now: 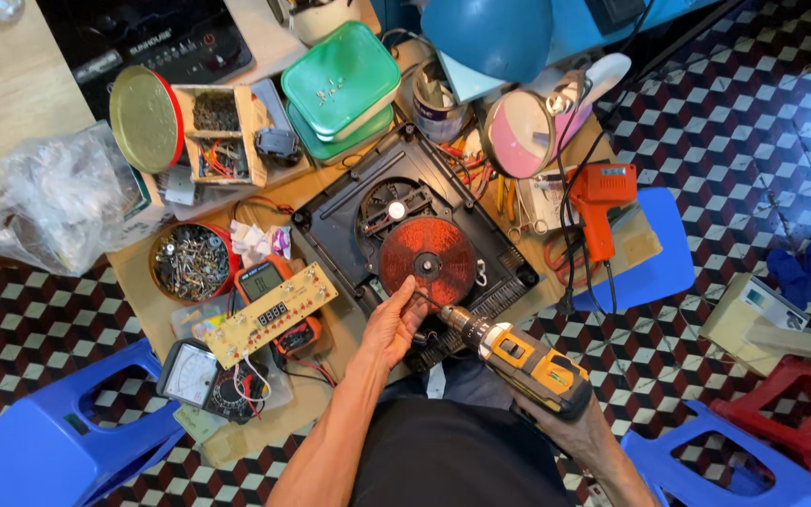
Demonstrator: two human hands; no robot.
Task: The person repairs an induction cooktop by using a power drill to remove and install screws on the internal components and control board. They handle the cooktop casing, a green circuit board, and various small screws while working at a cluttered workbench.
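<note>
Copper coil [427, 259] hemmed by circuit board [269, 314], screw tin [191, 262].

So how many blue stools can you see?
3. One blue stool sits at bottom left, one at bottom right, and one right of the table, partly under the orange tool. Others may be hidden.

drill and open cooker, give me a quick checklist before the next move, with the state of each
1. Drill held in the right hand: ok.
2. Drill tip at the cooker base, near the coil edge: ok; whether it is seated on a screw: cannot tell.
3. Left hand steadies the base beside the tip: fingers very close to the bit, not ok.
4. Coil lies flat in the base: ok.
5. Loose circuit board lies off the base, on the meters: ok.
6. Tin of screws within reach: ok.
</note>
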